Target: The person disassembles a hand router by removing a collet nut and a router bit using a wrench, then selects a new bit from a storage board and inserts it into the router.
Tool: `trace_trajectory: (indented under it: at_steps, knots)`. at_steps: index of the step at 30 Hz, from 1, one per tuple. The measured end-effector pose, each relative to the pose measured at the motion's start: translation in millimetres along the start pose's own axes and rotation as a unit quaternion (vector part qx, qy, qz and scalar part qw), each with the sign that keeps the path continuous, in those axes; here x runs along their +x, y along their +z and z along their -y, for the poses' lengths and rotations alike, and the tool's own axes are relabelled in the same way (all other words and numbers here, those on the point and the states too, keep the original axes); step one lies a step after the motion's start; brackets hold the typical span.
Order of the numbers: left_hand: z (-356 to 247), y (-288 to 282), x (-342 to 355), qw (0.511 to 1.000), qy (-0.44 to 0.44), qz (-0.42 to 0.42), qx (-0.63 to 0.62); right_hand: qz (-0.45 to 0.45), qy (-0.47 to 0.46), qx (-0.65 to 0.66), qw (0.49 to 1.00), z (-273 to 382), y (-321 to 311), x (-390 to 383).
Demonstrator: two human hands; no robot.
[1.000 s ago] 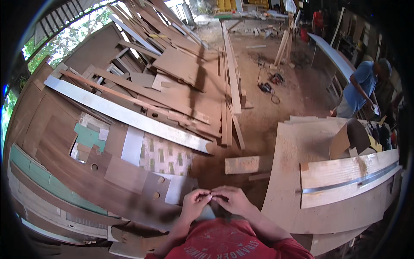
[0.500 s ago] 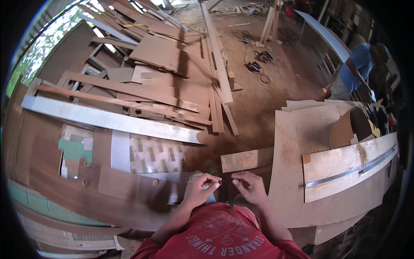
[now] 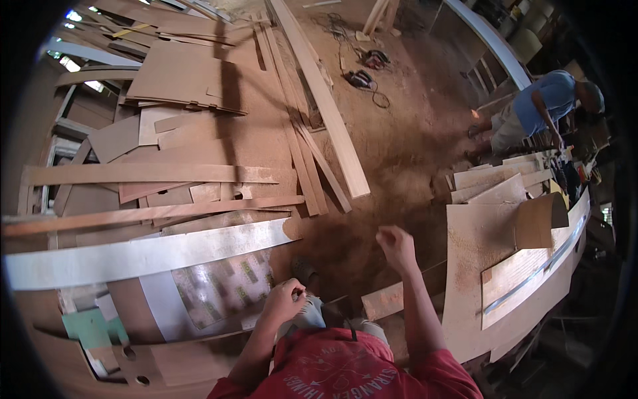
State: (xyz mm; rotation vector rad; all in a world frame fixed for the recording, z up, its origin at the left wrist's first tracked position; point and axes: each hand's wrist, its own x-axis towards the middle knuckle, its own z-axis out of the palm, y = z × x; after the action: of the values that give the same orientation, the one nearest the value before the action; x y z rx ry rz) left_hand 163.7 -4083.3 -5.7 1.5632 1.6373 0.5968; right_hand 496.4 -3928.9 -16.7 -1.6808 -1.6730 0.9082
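My left hand is in front of my waist, above my legs, with its fingers curled closed. A small dark spot shows at its fingertips, too small to name. Farther forward and to the right, my right hand is held up over the brown floor, its fingers drawn together; whatever they hold, if anything, is hidden. Neither hand touches a board. Nearest my right forearm lies a short brown plank. Left of my left hand is a patterned sheet, with a long white board just beyond it.
Stacked brown panels and strips fill the left. Long planks run away ahead, beside corded power tools on the floor. At right lie a large brown sheet and a pale board. A person in a blue shirt bends beyond them.
My hands have moved apart: the right has gone forward and up, the left slightly back and left. The view has turned, and I seem to have shifted forward.
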Motion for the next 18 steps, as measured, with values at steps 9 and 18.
trace_trajectory:
  at_steps: [9, 18]
  knots:
    - [49.8, -86.6, 54.5, 0.992, -0.05, 0.104, 0.047, -0.064, 0.051, -0.151, 0.985, -7.2, 107.6, 141.4]
    - [22.8, -121.8, 75.3, 0.996, -0.019, 0.076, 0.037, -0.06, 0.173, -0.1, 0.978, -3.0, 100.9, 154.8]
